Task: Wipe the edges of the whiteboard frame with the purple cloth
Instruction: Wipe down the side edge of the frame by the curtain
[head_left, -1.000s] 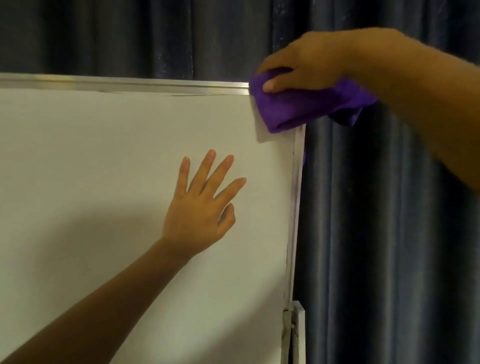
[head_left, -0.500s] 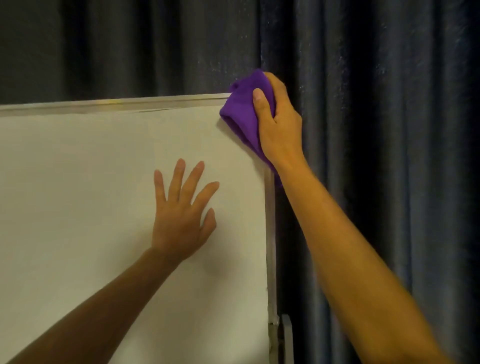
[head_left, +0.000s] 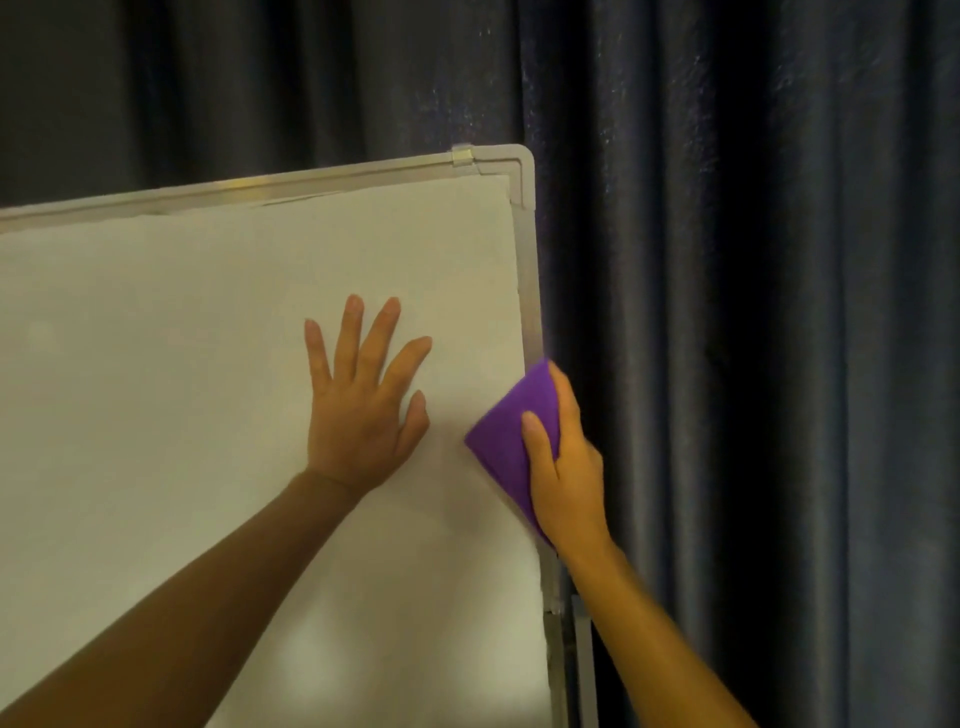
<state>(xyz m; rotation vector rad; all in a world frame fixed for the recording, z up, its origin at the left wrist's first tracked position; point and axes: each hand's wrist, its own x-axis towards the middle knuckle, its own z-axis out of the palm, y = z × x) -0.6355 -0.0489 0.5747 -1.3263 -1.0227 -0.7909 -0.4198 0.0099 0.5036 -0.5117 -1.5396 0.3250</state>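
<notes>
My left hand (head_left: 363, 410) lies flat on the white face of the whiteboard (head_left: 182, 389), fingers straight and spread apart, thumb out to the side, palm pressed to the board right of its middle and well below its top edge. It holds nothing.

My right hand (head_left: 566, 478) grips the purple cloth (head_left: 501, 441) against the right edge of the whiteboard frame (head_left: 530, 291), about halfway down the stretch of edge I can see. My thumb lies across the front of the cloth on the board's face, while my other fingers curl round the outer side of the frame, so the cloth is clamped over the edge between them. The cloth spreads inward as a folded wedge onto the board face, its pointed end near my left thumb but not touching it.

Above the cloth the grey frame runs up bare to the rounded top right corner, and a small pale clip (head_left: 462, 155) sits on the top edge just left of that corner. Below my right wrist a grey stand post (head_left: 583, 660) runs alongside the frame's right edge. Dark blue curtains (head_left: 753, 312) hang behind the board.
</notes>
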